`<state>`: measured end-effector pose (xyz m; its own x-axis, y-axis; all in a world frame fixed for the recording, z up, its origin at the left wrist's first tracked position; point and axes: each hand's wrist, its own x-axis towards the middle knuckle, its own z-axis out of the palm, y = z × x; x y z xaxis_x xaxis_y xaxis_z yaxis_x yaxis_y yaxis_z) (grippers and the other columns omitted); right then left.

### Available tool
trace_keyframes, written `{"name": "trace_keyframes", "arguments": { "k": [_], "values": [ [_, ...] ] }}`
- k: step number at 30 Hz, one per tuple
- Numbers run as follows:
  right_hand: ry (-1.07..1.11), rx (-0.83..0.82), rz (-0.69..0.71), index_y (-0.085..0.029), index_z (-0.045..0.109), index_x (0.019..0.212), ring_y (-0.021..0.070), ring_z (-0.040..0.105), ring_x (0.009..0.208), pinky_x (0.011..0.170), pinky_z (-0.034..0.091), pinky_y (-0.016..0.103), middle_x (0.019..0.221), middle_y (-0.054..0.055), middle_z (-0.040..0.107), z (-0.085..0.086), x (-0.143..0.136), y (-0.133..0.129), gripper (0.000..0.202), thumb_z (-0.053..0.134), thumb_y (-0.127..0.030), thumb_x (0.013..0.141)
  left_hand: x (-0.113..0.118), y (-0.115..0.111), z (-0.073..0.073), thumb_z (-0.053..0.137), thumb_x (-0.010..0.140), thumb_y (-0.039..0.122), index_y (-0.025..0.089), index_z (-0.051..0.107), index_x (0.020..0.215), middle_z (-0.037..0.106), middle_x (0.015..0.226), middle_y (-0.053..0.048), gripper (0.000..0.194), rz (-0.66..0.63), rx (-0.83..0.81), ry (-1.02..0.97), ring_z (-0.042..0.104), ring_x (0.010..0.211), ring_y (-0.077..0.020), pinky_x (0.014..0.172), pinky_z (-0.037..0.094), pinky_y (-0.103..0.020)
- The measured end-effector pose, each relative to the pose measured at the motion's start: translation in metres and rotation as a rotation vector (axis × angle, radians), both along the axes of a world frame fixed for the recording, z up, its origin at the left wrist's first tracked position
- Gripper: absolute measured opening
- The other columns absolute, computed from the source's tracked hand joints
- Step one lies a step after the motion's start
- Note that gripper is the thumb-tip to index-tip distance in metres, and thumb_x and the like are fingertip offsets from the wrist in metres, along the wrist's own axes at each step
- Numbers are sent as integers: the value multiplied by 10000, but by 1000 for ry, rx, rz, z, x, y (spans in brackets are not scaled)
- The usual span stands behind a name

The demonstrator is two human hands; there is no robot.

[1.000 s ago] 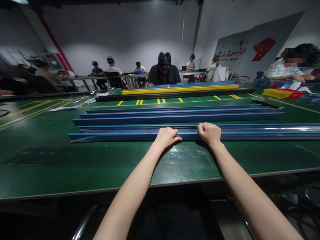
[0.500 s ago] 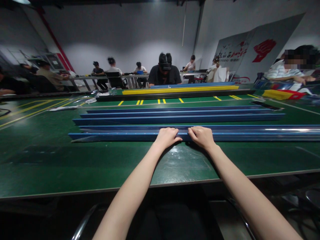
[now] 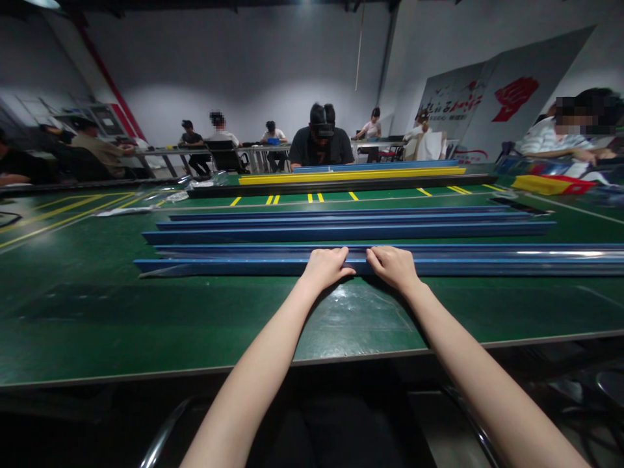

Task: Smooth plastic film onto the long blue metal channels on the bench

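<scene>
A long blue channel-shaped strip (image 3: 244,266) lies across the table in front of me, running past the right side of the view. My left hand (image 3: 325,265) is curled over its near wall, fingers over the top and thumb on the front face. Close beside it, my right hand (image 3: 394,265) grips the same wall with its fingers bent over the edge. Both sets of fingertips are partly hidden inside the channel. Clear film shows around the strip's left end. Just behind lies a group of shorter blue strips (image 3: 341,232), parallel to it.
Farther back on the green table (image 3: 146,325) are a black strip (image 3: 341,185) and a yellow strip (image 3: 351,175). Yellow and red bins (image 3: 546,185) stand at the right. A co-worker (image 3: 322,143) sits opposite, another person (image 3: 565,140) at right. The table's front edge is near my forearms.
</scene>
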<state>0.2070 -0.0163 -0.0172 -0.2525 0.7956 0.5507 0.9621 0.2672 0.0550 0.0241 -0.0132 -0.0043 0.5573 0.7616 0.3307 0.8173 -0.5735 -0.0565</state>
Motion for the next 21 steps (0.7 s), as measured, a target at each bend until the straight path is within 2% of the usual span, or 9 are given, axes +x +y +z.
{"name": "trace_keyframes", "arguments": {
  "k": [8, 11, 16, 21],
  "values": [
    [-12, 15, -4, -182, 609, 623, 126, 559, 621, 505, 199, 252, 687, 53, 659, -1, 1, 1, 441, 287, -347, 875, 0, 1, 0, 514, 783, 515, 191, 518, 924, 657, 938, -63, 353, -3, -10, 2, 616, 877, -212, 682, 425, -266],
    [-11, 11, 3, -186, 608, 662, 127, 556, 623, 510, 205, 250, 712, 51, 663, 0, 0, -1, 420, 285, -349, 876, 0, 1, 1, 509, 787, 513, 193, 514, 935, 652, 951, -65, 352, 3, -35, 4, 609, 899, -205, 702, 427, -265],
    [-59, -11, 136, -186, 595, 753, 138, 554, 646, 570, 256, 247, 754, 48, 660, 3, 0, -5, 368, 316, -398, 865, 0, 1, 1, 507, 784, 518, 187, 508, 943, 649, 954, -64, 367, 9, -27, 6, 607, 900, -211, 703, 439, -278],
    [-73, -45, 214, -182, 558, 699, 149, 539, 649, 575, 261, 248, 711, 54, 627, 3, 0, -5, 380, 347, -463, 844, 0, 2, 0, 501, 793, 504, 186, 505, 948, 645, 959, -65, 354, 7, -21, -1, 604, 904, -210, 705, 441, -278]
  ]
}}
